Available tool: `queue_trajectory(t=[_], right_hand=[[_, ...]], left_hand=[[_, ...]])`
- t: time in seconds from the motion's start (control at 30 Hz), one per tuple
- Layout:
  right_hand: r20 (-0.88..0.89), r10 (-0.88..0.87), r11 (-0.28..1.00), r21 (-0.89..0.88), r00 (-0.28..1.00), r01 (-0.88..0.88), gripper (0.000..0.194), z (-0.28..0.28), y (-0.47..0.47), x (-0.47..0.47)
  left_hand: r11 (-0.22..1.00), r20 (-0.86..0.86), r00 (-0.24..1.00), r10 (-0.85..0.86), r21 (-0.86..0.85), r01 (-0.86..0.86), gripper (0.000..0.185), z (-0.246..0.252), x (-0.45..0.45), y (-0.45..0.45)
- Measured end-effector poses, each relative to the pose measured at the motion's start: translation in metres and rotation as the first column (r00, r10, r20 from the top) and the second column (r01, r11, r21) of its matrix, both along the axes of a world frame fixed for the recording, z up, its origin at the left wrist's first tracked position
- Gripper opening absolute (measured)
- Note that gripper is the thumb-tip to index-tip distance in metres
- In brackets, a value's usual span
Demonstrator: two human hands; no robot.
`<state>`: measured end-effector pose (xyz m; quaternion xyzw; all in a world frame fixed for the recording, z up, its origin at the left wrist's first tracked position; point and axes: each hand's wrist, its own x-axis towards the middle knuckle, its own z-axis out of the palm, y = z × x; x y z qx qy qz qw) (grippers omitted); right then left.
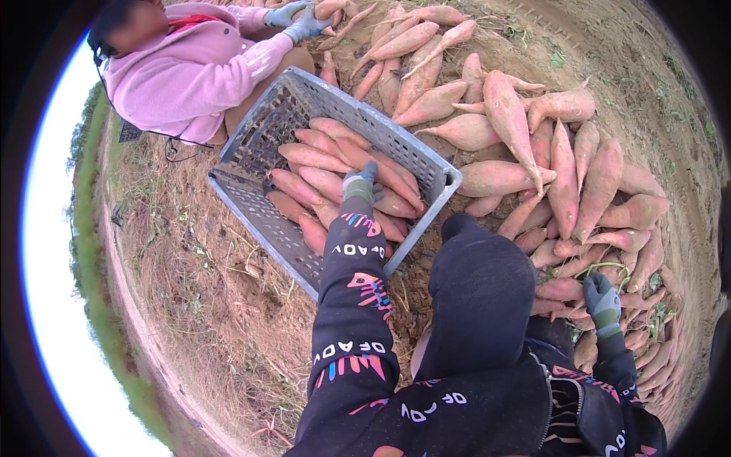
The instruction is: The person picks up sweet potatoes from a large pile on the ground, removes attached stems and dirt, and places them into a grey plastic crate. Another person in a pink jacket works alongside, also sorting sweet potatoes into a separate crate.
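My left hand [361,184], in a grey and green work glove, reaches into a grey plastic crate [262,220] and rests on the sweet potatoes [311,157] inside. One long sweet potato [380,171] lies right at its fingers; whether they grip it is unclear. Over on the right, my right hand [603,301], gloved alike, is at the heap of sweet potatoes [562,183]. Its fingers point down beside a sweet potato [559,289] and a thin green vine stem [608,265]. What lies under those fingers is hidden.
Across the crate a person in a pink jacket [188,80] handles sweet potatoes with blue gloves [305,23]. My dark-clad knee [480,297] is between crate and heap. Dry soil with plant litter [200,274] lies left of the crate.
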<state>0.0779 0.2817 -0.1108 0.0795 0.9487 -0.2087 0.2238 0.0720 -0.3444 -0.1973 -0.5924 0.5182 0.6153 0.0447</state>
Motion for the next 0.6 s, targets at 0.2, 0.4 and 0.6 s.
queue_trajectory(t=[0.2, 0.4, 0.6], right_hand=[[-0.080, 0.076, 0.995, 0.066, 0.994, -0.071, 0.037, 0.013, -0.014, 0.002], [-0.136, 0.130, 0.988, 0.098, 0.982, -0.117, 0.035, 0.024, -0.027, 0.000], [-0.204, 0.128, 0.992, 0.009, 0.971, -0.129, 0.030, 0.030, -0.025, 0.006]], left_hand=[[1.000, -0.060, 0.998, -0.009, -0.025, 0.007, 0.042, -0.006, 0.005, 0.021], [0.983, 0.170, 0.976, -0.137, -0.096, 0.155, 0.041, -0.046, -0.005, 0.011], [0.955, -0.069, 0.962, -0.265, 0.120, 0.272, 0.024, -0.034, 0.024, 0.002]])
